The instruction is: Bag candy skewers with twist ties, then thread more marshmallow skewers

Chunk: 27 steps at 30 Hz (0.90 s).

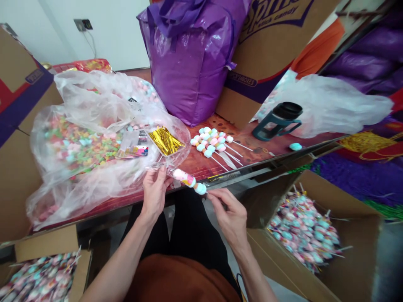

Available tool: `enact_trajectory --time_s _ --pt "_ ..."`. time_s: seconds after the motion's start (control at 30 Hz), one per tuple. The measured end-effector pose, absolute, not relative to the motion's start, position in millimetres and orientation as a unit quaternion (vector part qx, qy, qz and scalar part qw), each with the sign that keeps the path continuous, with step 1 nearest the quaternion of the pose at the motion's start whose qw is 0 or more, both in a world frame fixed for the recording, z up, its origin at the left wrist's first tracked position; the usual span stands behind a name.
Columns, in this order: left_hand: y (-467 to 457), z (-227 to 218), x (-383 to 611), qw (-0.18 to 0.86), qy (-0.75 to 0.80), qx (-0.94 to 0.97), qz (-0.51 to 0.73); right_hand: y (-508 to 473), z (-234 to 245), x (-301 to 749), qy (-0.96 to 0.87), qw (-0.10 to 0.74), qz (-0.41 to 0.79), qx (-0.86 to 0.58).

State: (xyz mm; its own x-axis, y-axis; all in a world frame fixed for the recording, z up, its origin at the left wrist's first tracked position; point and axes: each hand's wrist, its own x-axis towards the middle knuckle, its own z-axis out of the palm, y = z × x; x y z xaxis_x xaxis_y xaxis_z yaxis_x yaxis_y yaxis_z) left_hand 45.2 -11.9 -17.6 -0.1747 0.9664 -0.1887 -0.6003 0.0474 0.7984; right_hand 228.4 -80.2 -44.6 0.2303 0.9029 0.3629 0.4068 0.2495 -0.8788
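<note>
My left hand pinches the clear wrapper end of a marshmallow skewer at the table's front edge. My right hand pinches the stick end of the same skewer just right of its light-blue marshmallow. The skewer carries pink, multicoloured and blue pieces and lies nearly level between both hands. Several unwrapped marshmallow skewers lie on the red table behind it. A tray of gold twist ties sits to their left.
A big clear bag of coloured candies fills the table's left. A purple bag, a cardboard box, a dark mug and a loose blue marshmallow stand behind. Boxes of wrapped skewers sit at floor right and left.
</note>
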Motion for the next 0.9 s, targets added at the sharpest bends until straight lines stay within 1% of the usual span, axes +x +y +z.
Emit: enact_trajectory --time_s 0.17,0.27,0.43,0.5,0.63,0.9 --pt "-13 -17 44 0.654 0.396 0.226 0.604 -82 -51 220 -0.613 0.531 0.191 -0.552" --pt "-15 -18 47 0.656 0.403 0.230 0.595 -82 -51 211 -0.621 0.527 0.176 -0.553" --pt "-21 -19 55 0.672 0.394 0.237 0.581 -83 -47 192 -0.620 0.525 0.189 -0.552" --pt "-21 -19 54 0.677 0.389 0.232 0.580 -85 -46 189 -0.608 0.515 0.214 -0.565" --pt "-19 -20 49 0.687 0.387 0.221 0.574 -89 -47 191 -0.578 0.475 0.299 -0.593" --pt "-30 -23 56 0.715 0.372 0.247 0.538 -78 -46 166 -0.513 0.496 0.354 -0.604"
